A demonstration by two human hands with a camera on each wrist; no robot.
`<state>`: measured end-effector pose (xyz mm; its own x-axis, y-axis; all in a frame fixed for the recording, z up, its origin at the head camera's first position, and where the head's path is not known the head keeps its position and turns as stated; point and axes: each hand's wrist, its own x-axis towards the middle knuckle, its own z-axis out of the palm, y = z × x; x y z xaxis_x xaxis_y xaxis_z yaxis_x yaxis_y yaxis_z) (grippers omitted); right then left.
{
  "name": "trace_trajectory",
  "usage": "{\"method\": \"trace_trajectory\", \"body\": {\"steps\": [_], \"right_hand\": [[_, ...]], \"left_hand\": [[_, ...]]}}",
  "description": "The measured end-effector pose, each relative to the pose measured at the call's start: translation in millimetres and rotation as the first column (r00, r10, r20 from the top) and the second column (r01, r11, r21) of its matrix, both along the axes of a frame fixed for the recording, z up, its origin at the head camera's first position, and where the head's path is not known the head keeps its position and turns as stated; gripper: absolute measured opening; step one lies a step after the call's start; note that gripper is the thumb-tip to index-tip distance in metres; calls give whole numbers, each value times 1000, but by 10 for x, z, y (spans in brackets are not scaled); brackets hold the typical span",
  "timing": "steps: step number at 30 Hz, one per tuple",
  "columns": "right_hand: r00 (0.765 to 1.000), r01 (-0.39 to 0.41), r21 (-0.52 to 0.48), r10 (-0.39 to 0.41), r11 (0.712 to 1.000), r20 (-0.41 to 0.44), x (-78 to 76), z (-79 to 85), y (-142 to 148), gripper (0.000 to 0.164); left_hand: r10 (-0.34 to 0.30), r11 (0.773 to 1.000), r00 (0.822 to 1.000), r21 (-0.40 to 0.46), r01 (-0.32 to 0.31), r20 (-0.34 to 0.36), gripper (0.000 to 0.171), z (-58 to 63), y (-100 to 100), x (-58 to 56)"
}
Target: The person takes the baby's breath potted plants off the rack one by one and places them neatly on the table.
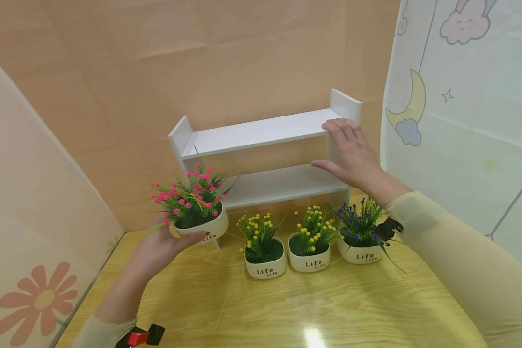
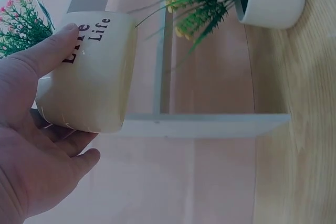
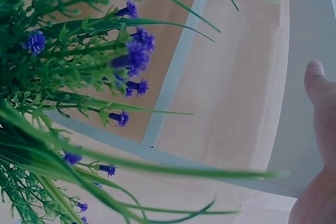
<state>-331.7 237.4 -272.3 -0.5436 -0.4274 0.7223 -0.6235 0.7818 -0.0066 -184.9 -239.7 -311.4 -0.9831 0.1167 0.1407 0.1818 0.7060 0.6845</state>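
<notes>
In the head view my left hand (image 1: 158, 251) grips a cream pot of pink artificial flowers (image 1: 195, 203), raised in front of the white shelf's left end. My thumb presses the pot's lettered front (image 2: 89, 77), with the other fingers behind and under it, partly hidden. At the white two-tier shelf (image 1: 261, 133), my right hand (image 1: 352, 154) lies by the right end, fingertips at the upper board's front edge. Its thumb is spread out below; the right wrist view shows the thumb in front of a white board (image 3: 294, 103).
Two pots of yellow flowers (image 1: 265, 266) (image 1: 309, 258) and a pot of purple flowers (image 1: 360, 251) stand in a row on the wooden table (image 1: 261, 314), before the shelf. The purple one sits under my right forearm. Printed cloth walls (image 1: 456, 145) enclose the sides.
</notes>
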Motion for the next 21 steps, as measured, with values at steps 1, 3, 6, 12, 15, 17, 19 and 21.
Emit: {"method": "trace_trajectory", "body": {"steps": [1, 3, 6, 12, 15, 17, 19, 21], "right_hand": [[1000, 2, 1, -2, 1000, 2, 2, 2, 0, 97], [1000, 4, 2, -4, 1000, 3, 6, 5, -1, 97], [1000, 5, 1, -5, 1000, 3, 12, 6, -2, 97], [1000, 6, 6, -6, 1000, -1, 19, 4, 1, 96], [1000, 8, 1, -8, 1000, 3, 20, 2, 2, 96], [1000, 9, -5, -9, 1000, 6, 22, -1, 1, 96], [1000, 7, -7, -7, 1000, 6, 23, -3, 1, 96], [1000, 3, -4, -3, 1000, 1, 22, -2, 3, 95]], "left_hand": [[0, 1000, 1000, -2, 0, 0, 107, -5, -21, 3], [13, 1000, 1000, -20, -13, 11, 112, -17, -56, 19], [45, 998, 998, -54, -42, 51, 123, -42, -100, 43], [103, 991, 981, -96, -89, 162, 139, -132, -184, 67], [110, 992, 978, -86, -96, 175, 139, -191, -236, 57], [96, 994, 984, -66, -87, 151, 131, -241, -271, 46], [77, 996, 990, -52, -72, 119, 123, -298, -311, 41], [63, 997, 994, -44, -60, 91, 114, -362, -354, 37]]}}
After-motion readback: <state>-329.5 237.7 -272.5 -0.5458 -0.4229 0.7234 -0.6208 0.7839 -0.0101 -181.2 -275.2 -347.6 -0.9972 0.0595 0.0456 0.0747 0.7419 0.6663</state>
